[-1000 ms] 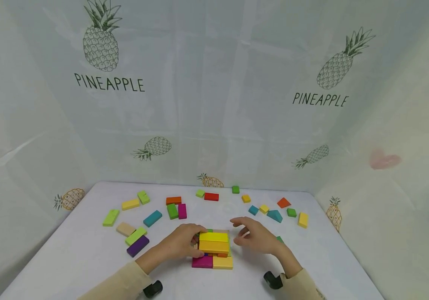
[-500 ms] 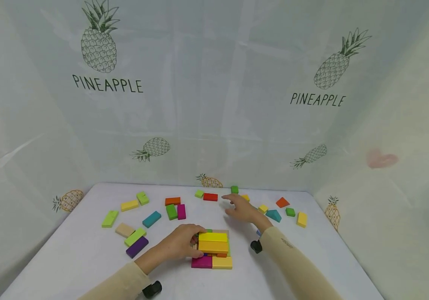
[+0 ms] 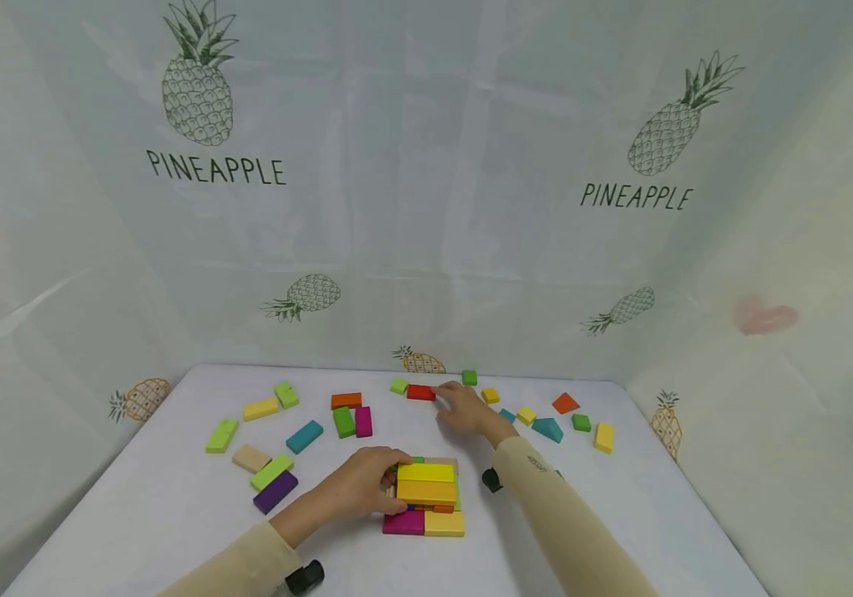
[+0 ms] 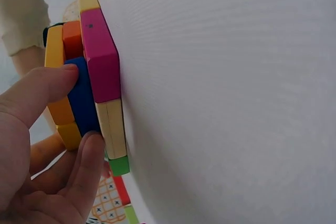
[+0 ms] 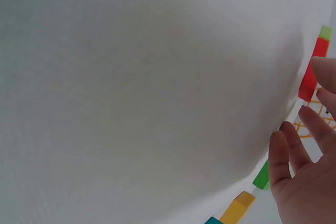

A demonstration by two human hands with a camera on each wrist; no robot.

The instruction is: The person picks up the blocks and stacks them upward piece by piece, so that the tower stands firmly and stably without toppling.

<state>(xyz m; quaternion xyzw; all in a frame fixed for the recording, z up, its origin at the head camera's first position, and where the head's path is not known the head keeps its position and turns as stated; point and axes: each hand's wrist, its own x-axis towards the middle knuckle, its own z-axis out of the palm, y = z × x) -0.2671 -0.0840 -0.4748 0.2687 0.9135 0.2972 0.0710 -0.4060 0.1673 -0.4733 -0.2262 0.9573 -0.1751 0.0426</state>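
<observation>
A low stack of coloured blocks stands in front of me in the head view, two yellow blocks on top, a magenta block and a pale yellow block along its near edge. My left hand grips the stack's left side. The left wrist view shows the thumb on a blue block and the fingers at its other end, above the magenta bottom layer. Farther back, my right hand reaches to a red block, fingertips at its right end; in the right wrist view the fingers are spread and fairly straight.
Loose blocks lie left, among them a teal block, a purple block and a beige block. At the right are a teal triangle, an orange triangle and a yellow block. A pineapple-print cloth hangs behind.
My right hand has moved from beside the stack away from me, then slightly left to the red block's right end. The left hand has stayed on the stack.
</observation>
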